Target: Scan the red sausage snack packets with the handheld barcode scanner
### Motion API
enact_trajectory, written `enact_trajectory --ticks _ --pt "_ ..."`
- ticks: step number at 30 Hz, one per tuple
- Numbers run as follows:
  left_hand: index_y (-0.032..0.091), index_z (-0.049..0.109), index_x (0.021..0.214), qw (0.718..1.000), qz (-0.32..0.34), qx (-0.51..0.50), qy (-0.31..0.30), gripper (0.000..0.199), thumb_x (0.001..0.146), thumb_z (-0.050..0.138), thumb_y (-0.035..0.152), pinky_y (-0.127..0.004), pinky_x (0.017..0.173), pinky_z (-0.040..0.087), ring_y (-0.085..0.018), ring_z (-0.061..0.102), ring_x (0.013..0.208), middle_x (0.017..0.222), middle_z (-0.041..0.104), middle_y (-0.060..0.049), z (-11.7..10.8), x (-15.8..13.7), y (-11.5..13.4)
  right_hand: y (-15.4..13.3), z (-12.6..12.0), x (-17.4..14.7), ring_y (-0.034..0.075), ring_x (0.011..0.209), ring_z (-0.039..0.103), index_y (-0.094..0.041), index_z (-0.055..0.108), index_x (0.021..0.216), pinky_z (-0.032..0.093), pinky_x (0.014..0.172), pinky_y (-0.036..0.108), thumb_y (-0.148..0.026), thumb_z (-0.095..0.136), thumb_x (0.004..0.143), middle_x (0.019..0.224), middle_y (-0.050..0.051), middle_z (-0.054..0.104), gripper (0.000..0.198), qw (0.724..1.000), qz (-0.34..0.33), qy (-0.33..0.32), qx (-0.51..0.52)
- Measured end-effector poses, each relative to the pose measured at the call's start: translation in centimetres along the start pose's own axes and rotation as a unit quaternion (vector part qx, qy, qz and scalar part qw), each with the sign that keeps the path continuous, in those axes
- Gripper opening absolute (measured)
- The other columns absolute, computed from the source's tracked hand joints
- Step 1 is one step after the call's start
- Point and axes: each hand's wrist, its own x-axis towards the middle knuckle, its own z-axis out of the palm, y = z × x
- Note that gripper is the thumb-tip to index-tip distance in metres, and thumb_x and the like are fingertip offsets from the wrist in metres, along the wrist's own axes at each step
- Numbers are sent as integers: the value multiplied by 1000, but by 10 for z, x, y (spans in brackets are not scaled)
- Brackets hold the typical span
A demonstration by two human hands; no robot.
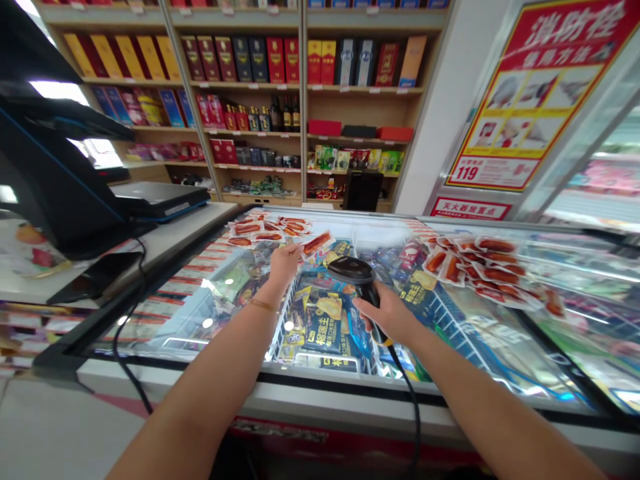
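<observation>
My left hand (286,259) pinches the end of a packaged sausage (317,245), held just above the freezer's glass top. In my right hand (393,308) is a black barcode scanner (353,270), its head turned toward the packaged sausage. A cable runs from the scanner's handle down over the freezer's front edge. Behind my left hand lies a group of packaged sausages (267,230) on the glass. Farther right, a larger heap of packaged sausages (480,267) rests on the glass as well.
The chest freezer (240,377) holds bagged goods in wire baskets beneath its glass. On the left counter stand a weighing scale (160,198) and a black phone-like slab (95,277). A loose black cable (133,313) hangs there. Stocked shelves (303,107) rise behind.
</observation>
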Motion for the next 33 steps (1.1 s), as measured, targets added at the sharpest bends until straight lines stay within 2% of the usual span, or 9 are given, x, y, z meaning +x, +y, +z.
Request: enact_trajectory --ticks 7,14,18,29,33 --pt "18 73 109 990 61 125 -35 34 87 53 33 -28 70 55 -16 69 74 96 75 -4 1 -1 1 -3 6 -4 14 43 57 -20 52 100 47 45 28 -38 59 80 60 -5 53 27 998 1 -15 -63" --pt "17 75 106 970 126 209 -22 34 87 52 33 -28 87 50 -20 68 93 100 76 -4 0 -7 9 0 6 -3 14 43 57 -19 53 100 47 46 28 -37 58 81 60 -5 54 26 998 -6 -20 -57" --pt "16 75 105 962 145 230 -28 35 87 50 32 -28 89 48 -22 67 97 102 75 -5 -1 -10 12 -2 5 -3 14 43 56 -20 54 99 46 46 27 -37 60 81 58 -5 54 25 999 -12 -17 -49" --pt "18 75 106 973 110 200 -31 34 85 53 34 -28 77 54 -20 69 84 91 76 -3 1 -4 3 -2 3 -4 13 42 56 -22 54 97 45 43 25 -36 62 78 57 -5 55 25 1000 -7 1 -27" --pt "17 74 107 990 54 123 -39 35 82 56 34 -31 72 57 -20 69 79 84 74 -4 5 -5 -1 -7 -7 -2 12 42 57 -22 51 95 45 44 24 -38 59 81 60 -6 56 22 1000 -19 13 -18"
